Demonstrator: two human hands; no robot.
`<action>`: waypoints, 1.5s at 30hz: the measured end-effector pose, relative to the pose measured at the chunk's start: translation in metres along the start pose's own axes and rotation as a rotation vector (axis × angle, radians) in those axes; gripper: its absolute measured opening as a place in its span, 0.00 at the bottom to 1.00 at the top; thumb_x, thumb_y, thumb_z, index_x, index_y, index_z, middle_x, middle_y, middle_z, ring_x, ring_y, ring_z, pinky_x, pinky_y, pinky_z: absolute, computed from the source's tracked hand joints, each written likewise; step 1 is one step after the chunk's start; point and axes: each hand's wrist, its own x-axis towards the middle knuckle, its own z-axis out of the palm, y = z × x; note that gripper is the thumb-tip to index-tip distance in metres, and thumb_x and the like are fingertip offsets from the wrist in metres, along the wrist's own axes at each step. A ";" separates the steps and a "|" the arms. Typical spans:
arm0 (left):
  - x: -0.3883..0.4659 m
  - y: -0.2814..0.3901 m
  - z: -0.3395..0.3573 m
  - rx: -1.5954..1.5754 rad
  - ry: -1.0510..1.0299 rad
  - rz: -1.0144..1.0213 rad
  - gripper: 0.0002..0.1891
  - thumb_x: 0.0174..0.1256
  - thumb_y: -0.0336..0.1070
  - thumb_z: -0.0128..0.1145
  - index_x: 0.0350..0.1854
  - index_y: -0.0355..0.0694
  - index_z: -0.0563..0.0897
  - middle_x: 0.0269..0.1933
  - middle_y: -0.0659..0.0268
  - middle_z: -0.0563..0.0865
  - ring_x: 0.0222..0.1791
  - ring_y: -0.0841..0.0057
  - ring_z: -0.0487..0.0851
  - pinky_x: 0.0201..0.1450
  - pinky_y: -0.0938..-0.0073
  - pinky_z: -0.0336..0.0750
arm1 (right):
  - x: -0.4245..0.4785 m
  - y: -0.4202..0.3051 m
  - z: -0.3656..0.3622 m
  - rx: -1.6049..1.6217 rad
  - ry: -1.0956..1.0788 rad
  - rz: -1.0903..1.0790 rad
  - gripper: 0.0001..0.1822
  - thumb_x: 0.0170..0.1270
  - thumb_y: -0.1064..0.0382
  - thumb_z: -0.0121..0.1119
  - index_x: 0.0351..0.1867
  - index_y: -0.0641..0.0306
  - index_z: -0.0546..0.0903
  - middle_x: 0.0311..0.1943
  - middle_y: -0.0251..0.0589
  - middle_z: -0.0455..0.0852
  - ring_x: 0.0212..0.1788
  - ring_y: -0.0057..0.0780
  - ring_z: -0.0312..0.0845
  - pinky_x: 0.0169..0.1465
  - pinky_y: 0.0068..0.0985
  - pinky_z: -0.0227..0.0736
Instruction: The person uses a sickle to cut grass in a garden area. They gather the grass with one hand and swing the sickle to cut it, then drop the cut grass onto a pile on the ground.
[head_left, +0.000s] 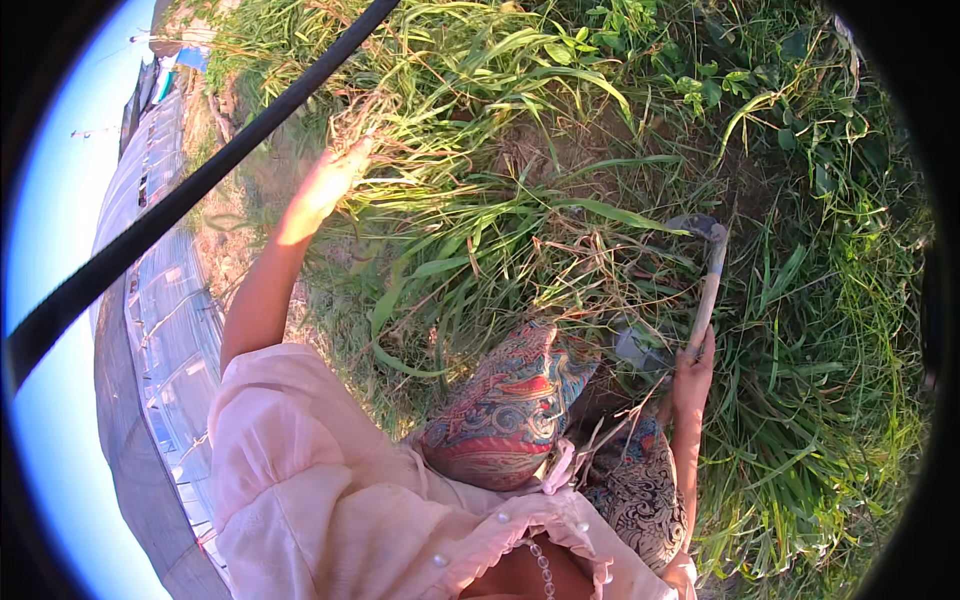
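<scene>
My left hand (337, 174), out at the upper left in bright sun, grips a bunch of pulled grass (409, 161) with pale, root-like strands at its end. Long green blades from that bunch spread to the right over the ground. On the right side, my right hand (693, 369) is closed around the wooden handle (706, 304) of a sickle. The sickle's curved metal blade (694, 223) lies low among the grass, pointing left, its tip partly covered by leaves.
Dense weeds (787, 420) cover the ground around a patch of bare soil (532, 154). My knees in patterned trousers (499, 412) are bent before me. A plastic-covered greenhouse (161, 300) runs along the left. A dark strap (202, 184) crosses the upper left.
</scene>
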 end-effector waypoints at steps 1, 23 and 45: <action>-0.027 0.021 -0.029 0.068 0.101 -0.018 0.22 0.59 0.43 0.48 0.51 0.34 0.69 0.47 0.63 0.76 0.45 0.78 0.71 0.50 0.78 0.63 | -0.007 -0.010 -0.002 0.052 0.009 0.023 0.31 0.51 0.75 0.47 0.60 0.60 0.55 0.39 0.40 0.72 0.29 0.21 0.66 0.33 0.16 0.64; -0.301 -0.271 -0.245 1.333 -0.468 -0.447 0.19 0.44 0.51 0.53 0.33 0.42 0.80 0.38 0.52 0.79 0.40 0.61 0.77 0.44 0.67 0.71 | -0.162 -0.051 -0.113 -0.004 0.503 -0.304 0.30 0.53 0.67 0.49 0.59 0.54 0.57 0.20 0.35 0.70 0.18 0.17 0.60 0.22 0.18 0.59; -0.160 -0.218 -0.083 0.387 0.000 0.023 0.16 0.59 0.47 0.43 0.30 0.37 0.73 0.24 0.62 0.76 0.24 0.69 0.73 0.30 0.68 0.68 | -0.191 0.032 -0.109 0.301 0.487 -0.136 0.36 0.46 0.64 0.59 0.59 0.54 0.58 0.38 0.38 0.74 0.32 0.24 0.68 0.36 0.19 0.63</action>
